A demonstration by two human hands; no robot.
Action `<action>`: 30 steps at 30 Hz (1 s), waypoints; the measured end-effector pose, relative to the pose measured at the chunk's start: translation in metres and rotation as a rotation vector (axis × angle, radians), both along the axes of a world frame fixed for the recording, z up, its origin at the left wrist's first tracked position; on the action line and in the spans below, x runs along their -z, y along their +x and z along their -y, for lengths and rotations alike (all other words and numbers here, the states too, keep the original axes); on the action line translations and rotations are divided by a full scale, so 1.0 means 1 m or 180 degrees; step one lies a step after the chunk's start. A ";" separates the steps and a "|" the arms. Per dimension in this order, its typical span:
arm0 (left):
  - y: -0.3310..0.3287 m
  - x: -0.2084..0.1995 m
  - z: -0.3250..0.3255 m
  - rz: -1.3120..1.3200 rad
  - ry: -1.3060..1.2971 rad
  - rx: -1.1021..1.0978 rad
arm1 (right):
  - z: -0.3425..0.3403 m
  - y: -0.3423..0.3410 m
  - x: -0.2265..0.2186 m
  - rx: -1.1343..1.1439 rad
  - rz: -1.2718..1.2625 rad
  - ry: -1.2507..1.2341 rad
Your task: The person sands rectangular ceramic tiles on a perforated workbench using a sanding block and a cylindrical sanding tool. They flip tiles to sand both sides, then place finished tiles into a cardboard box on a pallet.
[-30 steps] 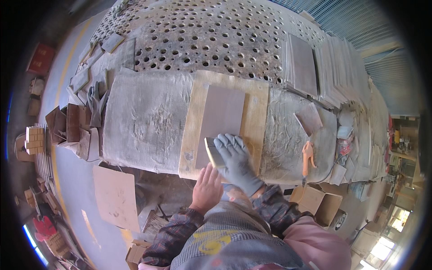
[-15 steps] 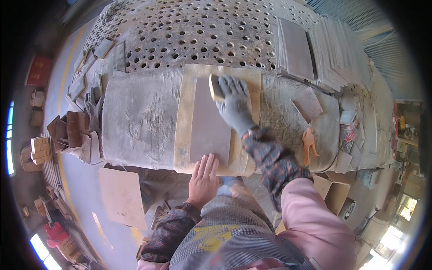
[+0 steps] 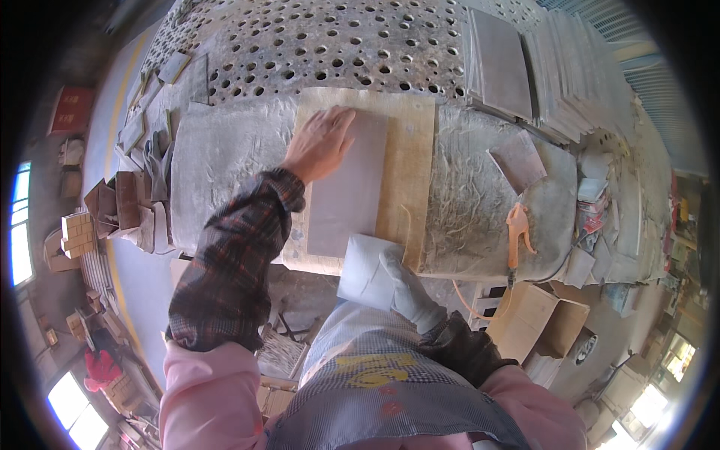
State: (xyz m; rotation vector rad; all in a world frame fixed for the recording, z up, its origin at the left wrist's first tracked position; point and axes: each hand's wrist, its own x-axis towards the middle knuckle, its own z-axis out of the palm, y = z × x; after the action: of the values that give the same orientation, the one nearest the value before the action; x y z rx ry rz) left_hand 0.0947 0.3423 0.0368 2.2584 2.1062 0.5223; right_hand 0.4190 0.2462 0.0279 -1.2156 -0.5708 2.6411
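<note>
A flat grey rectangular panel (image 3: pixel 349 199) lies on a larger tan sheet (image 3: pixel 409 176) at the middle of the worktable. My bare left hand (image 3: pixel 321 144) rests over the panel's far left corner, fingers stretched out and holding nothing. My right hand (image 3: pixel 409 289), in a grey glove, grips a flat sanding block (image 3: pixel 365 271) at the panel's near edge. The block is tilted, with its broad pale face showing. Whether it touches the panel, I cannot tell.
Right of the sheet lie an orange air blow gun (image 3: pixel 517 225) with its hose and a loose grey plate (image 3: pixel 517 161). Panels stand stacked (image 3: pixel 502 71) at the far right. A perforated metal top (image 3: pixel 337 45) stretches behind. Below right is an open cardboard box (image 3: pixel 529 322).
My right hand has come from the panel's far end to its near edge with the block, now tilted face out. My left hand has moved from the near edge to the far left corner.
</note>
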 end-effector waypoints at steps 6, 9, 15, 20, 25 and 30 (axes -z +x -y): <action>-0.064 -0.032 -0.035 0.0480 -0.1738 -0.0256 | 0.026 0.009 0.027 0.0137 0.0242 -0.0211; -0.117 -0.069 0.015 0.2070 -0.1862 -0.0788 | -0.024 -0.003 0.010 0.0230 0.0515 0.0422; -0.017 -0.063 0.224 0.4720 -0.0672 -0.3216 | -0.151 -0.048 -0.029 0.0697 0.0880 0.3375; 0.120 -0.003 0.278 0.6643 -0.0252 -0.3515 | -0.072 -0.108 -0.050 -0.0550 0.0761 0.6181; 0.135 0.020 0.268 0.6854 0.0224 -0.3321 | -0.073 -0.174 -0.024 -0.1624 0.0068 0.7042; 0.130 0.024 0.266 0.6903 0.0122 -0.3406 | -0.044 -0.182 -0.010 -0.1645 0.1004 0.7364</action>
State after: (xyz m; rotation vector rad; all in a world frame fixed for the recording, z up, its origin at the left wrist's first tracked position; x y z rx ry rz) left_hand 0.2245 0.0760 0.0131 -0.3966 1.2890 1.6442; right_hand 0.2365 0.2900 0.0376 -0.3909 -2.6931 0.3366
